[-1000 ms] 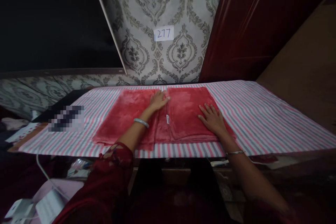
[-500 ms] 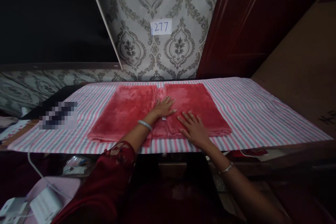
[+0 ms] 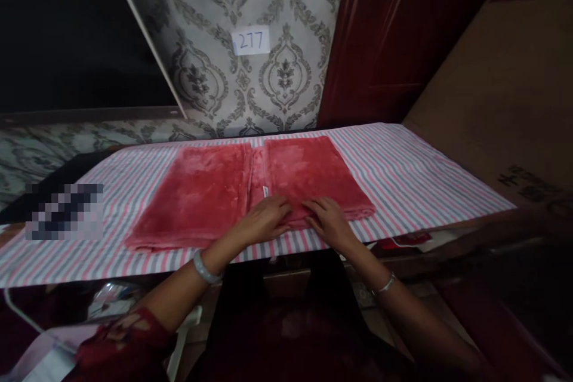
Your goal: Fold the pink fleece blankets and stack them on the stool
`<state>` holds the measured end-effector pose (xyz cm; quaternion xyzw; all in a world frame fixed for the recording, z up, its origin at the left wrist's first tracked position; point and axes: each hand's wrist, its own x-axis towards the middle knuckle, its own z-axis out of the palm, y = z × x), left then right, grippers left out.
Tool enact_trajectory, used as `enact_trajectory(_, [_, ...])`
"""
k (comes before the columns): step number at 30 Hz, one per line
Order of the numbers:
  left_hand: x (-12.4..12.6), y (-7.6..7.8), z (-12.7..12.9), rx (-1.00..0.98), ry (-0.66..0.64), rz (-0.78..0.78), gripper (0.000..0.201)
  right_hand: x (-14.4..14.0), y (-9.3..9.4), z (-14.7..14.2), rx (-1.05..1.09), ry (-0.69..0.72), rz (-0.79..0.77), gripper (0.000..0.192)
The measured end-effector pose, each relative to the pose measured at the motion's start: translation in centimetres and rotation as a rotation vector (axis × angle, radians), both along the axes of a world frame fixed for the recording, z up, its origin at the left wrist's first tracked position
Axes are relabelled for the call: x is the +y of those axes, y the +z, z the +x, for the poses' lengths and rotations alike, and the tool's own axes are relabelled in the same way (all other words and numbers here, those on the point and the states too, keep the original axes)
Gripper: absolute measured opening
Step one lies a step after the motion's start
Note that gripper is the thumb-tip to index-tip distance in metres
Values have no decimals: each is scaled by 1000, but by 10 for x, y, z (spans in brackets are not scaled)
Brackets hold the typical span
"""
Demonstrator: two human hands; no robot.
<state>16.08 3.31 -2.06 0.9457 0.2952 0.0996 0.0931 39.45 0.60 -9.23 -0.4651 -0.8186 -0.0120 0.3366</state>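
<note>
Red towel (image 3: pixel 215 197): plush, soft, light, limp; lies folded flat on striped counter (image 3: pixel 425 173). Left hand (image 3: pixel 265 219), then right hand (image 3: pixel 328 221), fingers curled on near edge. Best held at that edge.

Your left hand (image 3: pixel 265 219) and right hand (image 3: pixel 330 222) lie side by side, palms down, on the near edge of the red towel (image 3: pixel 210 191), which is spread on the striped cloth (image 3: pixel 403 173). A paper label (image 3: pixel 251 40) hangs on the patterned wall (image 3: pixel 286 80).
</note>
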Motion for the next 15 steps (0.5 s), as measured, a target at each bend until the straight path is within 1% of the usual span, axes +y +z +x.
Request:
enact_trajectory(2, [-5, -6, -4, 22, 5, 49, 19, -2, 1, 17, 2, -73, 28, 35])
enact_trajectory(4, [-4, -9, -4, 56, 14, 79, 18, -5, 2, 39, 6, -165, 38, 35])
enact_trajectory(7, [-2, -10, 2, 78, 30, 108, 17, -12, -1, 73, 21, -289, 48, 35])
enact_trajectory(9, [-3, -10, 5, 62, 38, 123, 18, -16, -4, 90, 48, -328, 54, 35])
enact_trajectory(12, [-5, -13, 5, 45, 52, 134, 16, -21, -10, 101, 142, -347, 72, 32])
enact_trajectory(15, [-2, -20, -2, 73, 63, 195, 14, -24, -15, 103, 207, -354, 99, 25])
